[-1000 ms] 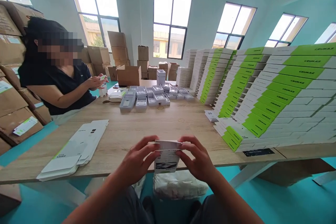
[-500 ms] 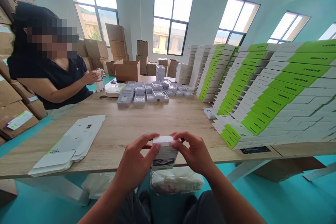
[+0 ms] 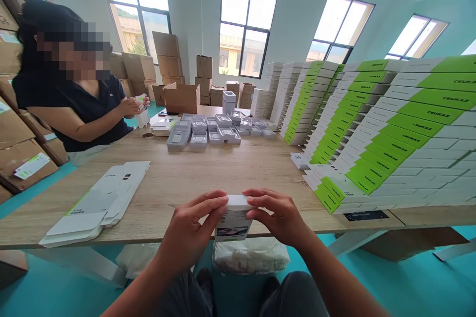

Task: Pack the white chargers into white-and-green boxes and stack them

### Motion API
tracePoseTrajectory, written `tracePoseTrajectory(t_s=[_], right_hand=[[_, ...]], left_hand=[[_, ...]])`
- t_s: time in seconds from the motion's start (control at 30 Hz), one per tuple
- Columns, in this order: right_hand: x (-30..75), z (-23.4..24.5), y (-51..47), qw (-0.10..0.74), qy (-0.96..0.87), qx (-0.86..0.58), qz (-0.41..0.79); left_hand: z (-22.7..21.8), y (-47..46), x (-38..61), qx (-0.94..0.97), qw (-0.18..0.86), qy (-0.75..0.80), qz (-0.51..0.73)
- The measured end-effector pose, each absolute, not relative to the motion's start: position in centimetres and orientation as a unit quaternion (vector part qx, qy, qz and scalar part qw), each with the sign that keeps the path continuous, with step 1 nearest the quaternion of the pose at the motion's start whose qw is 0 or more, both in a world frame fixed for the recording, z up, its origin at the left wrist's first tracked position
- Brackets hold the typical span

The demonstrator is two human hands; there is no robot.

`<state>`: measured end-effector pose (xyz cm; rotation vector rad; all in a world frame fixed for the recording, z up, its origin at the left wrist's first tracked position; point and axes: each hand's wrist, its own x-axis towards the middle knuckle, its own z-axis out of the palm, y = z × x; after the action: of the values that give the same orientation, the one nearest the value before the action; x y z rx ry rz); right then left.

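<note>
A small white carton [image 3: 234,223] with a printed front stands upright at the table's near edge, between my two hands. My left hand [image 3: 197,218] is closed on its left side, thumb and fingertips at the upper corner. From the right, my right hand [image 3: 277,214] grips the opposite upper corner with its fingers bent. The carton's top face is closed over, so what is inside cannot be seen. Flat, unfolded white cartons [image 3: 98,198] lie in a pile on the table to the left of my hands.
Tall stacks of white and green boxes [image 3: 394,133] fill the table's right side. Pale plastic trays [image 3: 203,129] sit at the far middle, before an open brown cardboard box [image 3: 182,98]. A co-worker [image 3: 80,104] at the left handles a small carton. A wrapped white bundle [image 3: 251,256] lies below the table.
My fingers have shifted on the carton's upper corners, and my right fingers are straighter along its top edge. The carton stays in nearly the same place.
</note>
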<state>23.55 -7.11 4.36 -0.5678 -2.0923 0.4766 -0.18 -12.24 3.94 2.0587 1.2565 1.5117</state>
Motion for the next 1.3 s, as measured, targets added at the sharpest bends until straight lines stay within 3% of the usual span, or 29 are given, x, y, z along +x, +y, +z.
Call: tracePoseTrajectory(t_s=[0.23, 0.43, 0.57, 0.63, 0.7, 0.8, 0.87, 0.97, 1.07, 1.17, 1.3], right_hand=[[23.5, 3.9, -7.0, 0.414, -0.881, -0.206, 0.103], [23.7, 5.3, -9.4, 0.388, -0.851, -0.33, 0.128], [25.3, 8.5, -12.9, 0.25, -0.89, -0.361, 0.12], [26.6, 9.2, -13.5, 0.194, -0.93, -0.31, 0.049], [29.2, 8.9, -12.7, 0.193, -0.928, -0.311, -0.072], [35.3, 7.4, -9.4, 0.208, -0.858, -0.405, -0.237], [40.0, 6.6, -6.9, 0.16, -0.8, -0.503, -0.287], [45.5, 5.8, -4.4, 0.085, -0.765, -0.568, -0.291], [47.5, 5.4, -3.7, 0.066, -0.763, -0.576, -0.286], [46.6, 4.9, -3.6, 0.09, -0.742, -0.595, -0.294], [42.2, 2.6, -3.1, 0.187, -0.742, -0.575, -0.291]], left_hand=[[1.3, -11.1, -1.2, 0.775, 0.053, 0.349, 0.523], [-1.7, -12.2, 2.0, 0.706, 0.149, 0.454, 0.522], [0.5, -13.1, 4.0, 0.814, -0.03, 0.343, 0.467], [1.7, -12.7, 4.7, 0.845, -0.111, 0.273, 0.447], [2.2, -12.1, 5.5, 0.832, -0.149, 0.273, 0.459], [0.9, -11.3, 6.8, 0.808, -0.123, 0.318, 0.48], [-0.7, -11.1, 7.4, 0.823, -0.092, 0.326, 0.455], [-3.1, -11.1, 7.3, 0.856, -0.083, 0.307, 0.407], [-4.5, -11.4, 6.2, 0.867, -0.071, 0.308, 0.386], [-4.8, -12.2, 4.7, 0.865, -0.031, 0.34, 0.368], [-4.5, -12.6, 3.1, 0.858, 0.022, 0.368, 0.357]])
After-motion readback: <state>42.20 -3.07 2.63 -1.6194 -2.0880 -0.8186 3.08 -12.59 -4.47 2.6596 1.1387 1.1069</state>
